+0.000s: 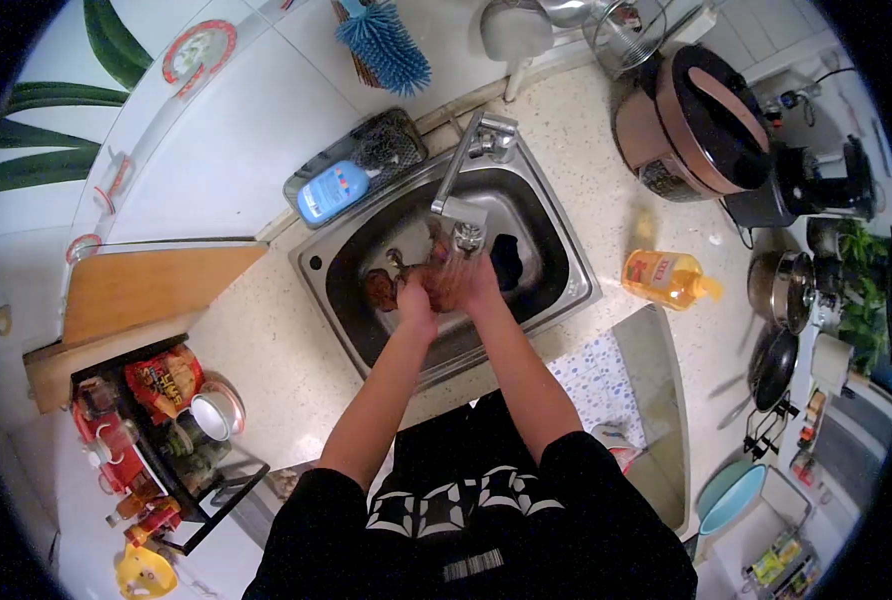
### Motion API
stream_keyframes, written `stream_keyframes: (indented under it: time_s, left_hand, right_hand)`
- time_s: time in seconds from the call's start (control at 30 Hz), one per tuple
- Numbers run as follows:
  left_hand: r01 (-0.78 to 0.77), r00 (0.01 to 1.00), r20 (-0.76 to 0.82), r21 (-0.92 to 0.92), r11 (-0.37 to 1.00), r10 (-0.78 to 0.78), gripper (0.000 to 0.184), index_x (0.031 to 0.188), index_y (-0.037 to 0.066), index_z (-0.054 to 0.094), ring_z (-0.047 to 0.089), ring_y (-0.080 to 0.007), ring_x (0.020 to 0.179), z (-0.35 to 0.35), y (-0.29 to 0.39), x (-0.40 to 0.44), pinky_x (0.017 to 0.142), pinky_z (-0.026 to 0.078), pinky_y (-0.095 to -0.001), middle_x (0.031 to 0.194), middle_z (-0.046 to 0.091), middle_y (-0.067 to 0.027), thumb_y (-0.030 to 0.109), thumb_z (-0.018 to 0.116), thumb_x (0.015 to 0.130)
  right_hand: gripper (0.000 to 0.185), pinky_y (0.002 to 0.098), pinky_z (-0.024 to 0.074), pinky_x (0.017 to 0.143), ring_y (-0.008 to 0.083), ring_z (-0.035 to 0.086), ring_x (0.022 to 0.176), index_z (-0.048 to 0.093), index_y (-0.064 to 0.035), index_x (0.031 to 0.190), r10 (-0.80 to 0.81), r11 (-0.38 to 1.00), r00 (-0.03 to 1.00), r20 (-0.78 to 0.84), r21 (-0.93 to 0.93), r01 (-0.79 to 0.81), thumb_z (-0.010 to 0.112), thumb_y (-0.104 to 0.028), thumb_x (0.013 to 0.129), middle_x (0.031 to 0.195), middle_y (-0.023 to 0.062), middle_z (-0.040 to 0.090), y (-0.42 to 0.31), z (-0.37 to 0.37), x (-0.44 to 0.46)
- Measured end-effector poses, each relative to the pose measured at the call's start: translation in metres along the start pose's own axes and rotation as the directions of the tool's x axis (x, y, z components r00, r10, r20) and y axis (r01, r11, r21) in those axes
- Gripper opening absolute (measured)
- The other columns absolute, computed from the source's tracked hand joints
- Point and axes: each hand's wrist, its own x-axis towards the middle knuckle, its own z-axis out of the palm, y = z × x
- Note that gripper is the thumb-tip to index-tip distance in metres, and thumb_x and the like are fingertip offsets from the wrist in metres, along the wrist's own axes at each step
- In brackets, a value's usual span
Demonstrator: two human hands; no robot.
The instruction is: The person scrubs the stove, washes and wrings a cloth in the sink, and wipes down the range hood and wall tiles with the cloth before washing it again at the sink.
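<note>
The reddish-brown, wet-looking thing [446, 287] is between the left hand [416, 298] and the right hand [479, 284] in the grey metal sink [584, 286], and, though I cannot tell whether either grip is closed, turning it slowly, low beneath the silver metal tap [457, 166], should limit splashing.

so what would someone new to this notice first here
Probably the left hand and right hand, mid-picture, down in the sink below the faucet, at something reddish-brown too blurred to name. Next, likely the spiky blue brush at the top edge and the orange bottle on the counter, right of the sink in the picture.
</note>
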Motion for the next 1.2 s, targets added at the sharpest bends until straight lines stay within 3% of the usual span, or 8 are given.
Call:
stream_keyframes:
  time_s: [0.23, 0.43, 0.53, 0.7, 0.87, 0.97, 1.1, 1.2]
  left_hand:
    - [0.264, 0.960, 0.180, -0.312, 0.913, -0.216, 0.049, 0.123, 0.007, 0.062, 0.062, -0.0322, 0.113, 0.051, 0.024, -0.037, 0.105, 0.047, -0.0484, 0.124, 0.067, -0.0145, 0.049, 0.046, 0.102]
    - [0.314, 0.881, 0.437, -0.257, 0.914, -0.180, 0.048, 0.122, 0.005, 0.063, 0.066, -0.0300, 0.107, 0.036, -0.007, 0.017, 0.099, 0.052, -0.0450, 0.117, 0.069, -0.0147, 0.046, 0.050, 0.101]
    - [0.328, 0.891, 0.419, -0.327, 0.886, -0.175, 0.039, 0.114, 0.005, 0.063, 0.067, -0.0276, 0.086, 0.071, 0.007, -0.020, 0.076, 0.058, -0.0441, 0.099, 0.071, -0.0114, 0.038, 0.047, 0.104]
    - [0.482, 0.600, 0.796, -0.442, 0.757, 0.084, 0.040, 0.131, 0.005, 0.060, 0.067, -0.0267, 0.103, 0.044, -0.022, 0.019, 0.089, 0.056, -0.0398, 0.119, 0.068, -0.0131, 0.033, 0.045, 0.107]
    - [-0.176, 0.942, 0.291, -0.001, 0.984, 0.169, 0.047, 0.140, 0.008, 0.055, 0.066, -0.0283, 0.104, 0.045, -0.026, 0.017, 0.090, 0.055, -0.0404, 0.121, 0.067, -0.0106, 0.040, 0.041, 0.108]
    - [0.049, 0.943, 0.334, -0.120, 0.991, -0.006, 0.052, 0.145, 0.010, 0.051, 0.066, -0.0285, 0.105, 0.045, -0.021, -0.012, 0.090, 0.055, -0.0410, 0.123, 0.066, -0.0098, 0.044, 0.041, 0.107]
    - [0.330, 0.805, 0.558, -0.138, 0.934, -0.202, 0.059, 0.147, 0.009, 0.046, 0.065, -0.0272, 0.108, 0.046, -0.006, -0.035, 0.094, 0.053, -0.0416, 0.125, 0.066, -0.0092, 0.050, 0.041, 0.105]
    - [0.244, 0.942, 0.295, -0.261, 0.934, -0.164, 0.050, 0.120, 0.010, 0.066, 0.067, -0.0289, 0.092, 0.071, 0.014, -0.063, 0.092, 0.053, -0.0432, 0.110, 0.070, -0.0070, 0.053, 0.049, 0.101]
  right_hand:
    - [0.042, 0.0464, 0.0555, 0.076, 0.0277, 0.068, 0.089, 0.069, -0.0076, 0.108, -0.348, 0.791, 0.880, -0.324, -0.606, 0.089, 0.055, -0.047, 0.102, 0.106, 0.0108, 0.071, 0.019, 0.004, -0.026]
    - [0.018, 0.0462, 0.0479, 0.080, 0.0342, 0.061, 0.094, 0.069, -0.0070, 0.085, -0.487, -0.749, 0.512, 0.707, -0.640, 0.172, 0.069, -0.024, 0.088, 0.096, 0.0151, 0.062, -0.003, 0.013, -0.049]
    - [0.028, 0.0424, 0.0456, 0.085, 0.0336, 0.058, 0.096, 0.062, -0.0025, 0.106, -0.731, -0.546, 0.291, 0.618, -0.784, 0.295, 0.069, -0.017, 0.083, 0.095, 0.0119, 0.060, -0.007, 0.025, -0.039]
    - [0.034, 0.0392, 0.0489, 0.089, 0.0232, 0.058, 0.092, 0.052, -0.0002, 0.122, -0.356, 0.821, 0.930, -0.094, -0.508, 0.263, 0.062, -0.015, 0.093, 0.094, 0.0071, 0.058, -0.008, -0.009, -0.033]
    - [0.026, 0.0367, 0.0506, 0.085, 0.0211, 0.062, 0.093, 0.063, -0.0016, 0.113, -0.706, 0.374, 0.709, -0.005, -0.852, 0.366, 0.059, -0.024, 0.101, 0.095, 0.0115, 0.069, 0.041, 0.007, -0.034]
    - [0.030, 0.0349, 0.0492, 0.096, 0.0197, 0.062, 0.115, 0.065, 0.0003, 0.122, -0.630, 0.038, 0.741, 0.234, -0.943, 0.330, 0.056, -0.022, 0.103, 0.130, 0.0159, 0.068, 0.037, 0.012, -0.038]
    - [0.034, 0.0463, 0.0546, 0.082, 0.0369, 0.069, 0.090, 0.069, -0.0030, 0.105, -0.506, -0.503, 0.795, 0.335, -0.863, 0.043, 0.054, -0.033, 0.101, 0.098, 0.0216, 0.070, 0.007, 0.011, -0.015]
    - [0.034, 0.0478, 0.0543, 0.085, 0.0410, 0.068, 0.094, 0.068, -0.0018, 0.106, -0.467, -0.404, 0.878, 0.102, -0.908, -0.109, 0.052, -0.032, 0.101, 0.101, 0.0231, 0.070, -0.014, 0.035, -0.027]
